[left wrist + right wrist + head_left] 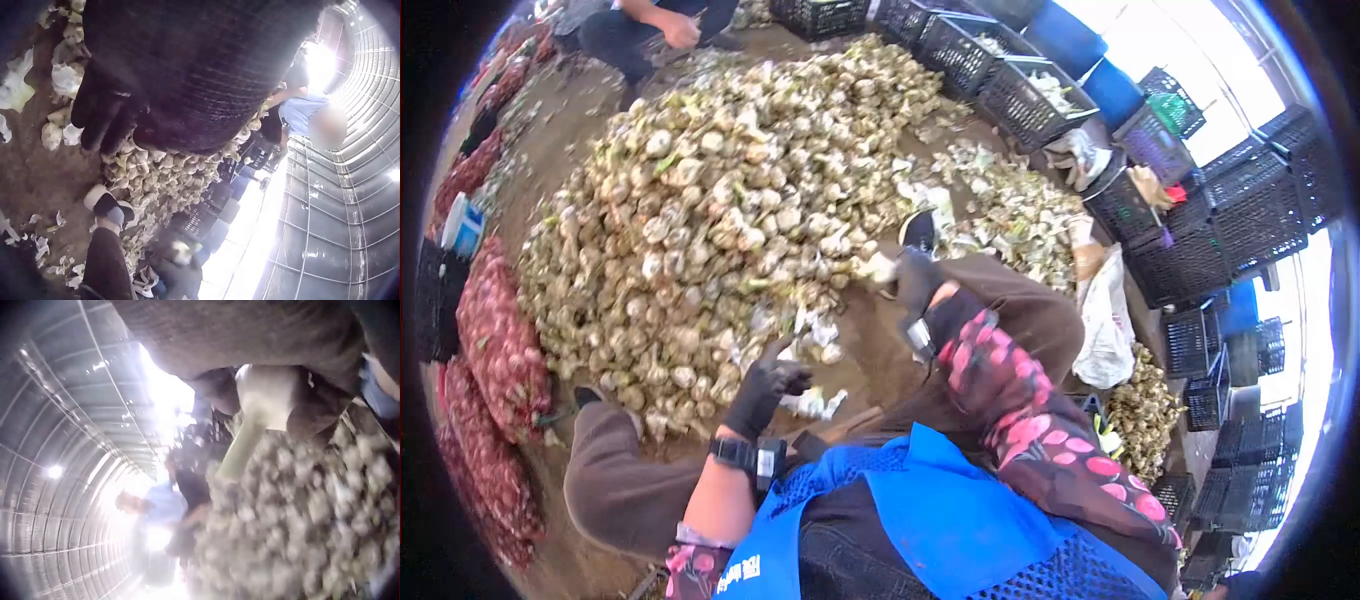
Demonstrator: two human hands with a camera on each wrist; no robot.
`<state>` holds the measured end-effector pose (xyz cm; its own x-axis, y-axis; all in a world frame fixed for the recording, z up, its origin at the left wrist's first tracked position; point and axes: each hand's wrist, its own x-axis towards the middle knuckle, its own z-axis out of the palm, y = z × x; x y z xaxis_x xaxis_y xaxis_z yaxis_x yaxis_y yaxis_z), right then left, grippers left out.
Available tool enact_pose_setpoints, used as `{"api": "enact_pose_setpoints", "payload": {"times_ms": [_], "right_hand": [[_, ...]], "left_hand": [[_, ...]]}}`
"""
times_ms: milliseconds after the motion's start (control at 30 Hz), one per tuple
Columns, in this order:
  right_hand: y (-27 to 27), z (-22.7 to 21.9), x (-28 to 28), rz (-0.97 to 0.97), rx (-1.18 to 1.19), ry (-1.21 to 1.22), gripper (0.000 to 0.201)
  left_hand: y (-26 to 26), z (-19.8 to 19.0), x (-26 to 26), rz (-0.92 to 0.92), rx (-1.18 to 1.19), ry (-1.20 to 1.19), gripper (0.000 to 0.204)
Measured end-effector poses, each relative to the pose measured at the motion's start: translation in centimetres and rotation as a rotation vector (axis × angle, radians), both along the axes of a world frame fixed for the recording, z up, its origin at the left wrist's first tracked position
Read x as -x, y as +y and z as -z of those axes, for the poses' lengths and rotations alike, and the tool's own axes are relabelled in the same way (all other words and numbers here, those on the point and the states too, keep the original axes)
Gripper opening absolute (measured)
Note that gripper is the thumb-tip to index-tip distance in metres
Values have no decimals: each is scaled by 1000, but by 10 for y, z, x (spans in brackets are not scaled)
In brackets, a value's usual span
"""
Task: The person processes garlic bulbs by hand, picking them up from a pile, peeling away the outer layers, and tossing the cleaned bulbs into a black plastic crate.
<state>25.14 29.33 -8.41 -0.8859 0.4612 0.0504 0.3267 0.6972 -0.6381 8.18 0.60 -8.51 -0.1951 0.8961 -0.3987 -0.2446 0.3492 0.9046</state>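
A black-gloved right hand [920, 280] grips a white garlic bulb [878, 268] over the near right edge of a large garlic pile [700, 210]. In the right wrist view the bulb [265, 394] sits between the gloved fingers, its thick pale green stem [240, 450] pointing down and out. The left hand [770, 390], also in a black glove, hovers at the pile's near edge with fingers loosely bent and nothing in them. Its fingers [103, 119] hang over bare soil and loose bulbs in the left wrist view. Peeled skins [815, 400] lie on the ground beside it.
Red net sacks [500, 340] of garlic stand at the left. Black plastic crates [1030, 100] line the back and right, with a white sack [1106, 325] nearer. Across the pile another person's hand [680, 30] shows. The wearer's bent legs [620, 480] flank the work spot.
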Motion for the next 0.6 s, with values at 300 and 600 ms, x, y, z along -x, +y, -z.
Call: {"api": "enact_pose_setpoints", "payload": {"times_ms": [300, 600], "right_hand": [[161, -67, 21, 277, -638, 233, 25], [-38, 101, 126, 258, 212, -148, 28]], "left_hand": [[-2, 41, 26, -410, 35, -104, 41], [-13, 68, 50, -568, 165, -239, 36]]}}
